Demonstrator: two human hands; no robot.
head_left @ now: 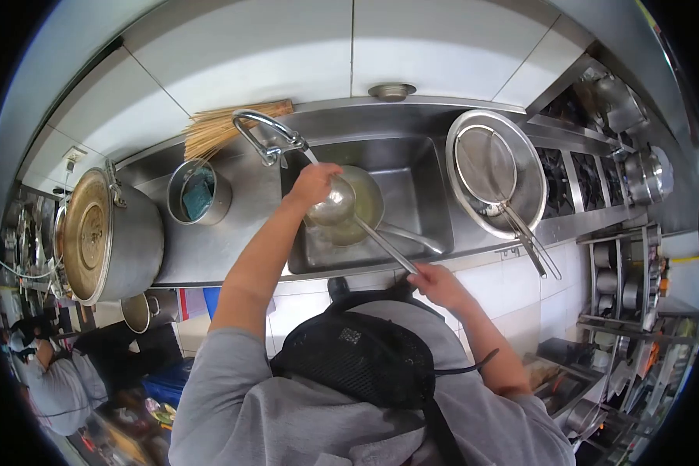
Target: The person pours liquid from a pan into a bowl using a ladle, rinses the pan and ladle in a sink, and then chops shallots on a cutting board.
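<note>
My right hand (443, 287) is wrapped round the end of a ladle's long metal handle, in front of the sink. The round bowl of the ladle (332, 205) is over the sink, below the curved faucet (266, 132). My left hand (316, 184) has its fingers curled at the upper rim of that bowl, close under the spout; the fingertips are partly hidden. Beneath the ladle, a round metal pan (371, 194) with cloudy, yellowish liquid sits in the sink (435, 171), its handle (412, 238) pointing right.
To the right lies a large metal bowl (537, 182) with a mesh strainer (485, 167) in it. Left of the sink stand a pot (224, 203) with a blue-green cloth and a big lidded stockpot (144, 233). Bamboo sticks (217, 128) lie behind. Another person (58, 384) is at far left.
</note>
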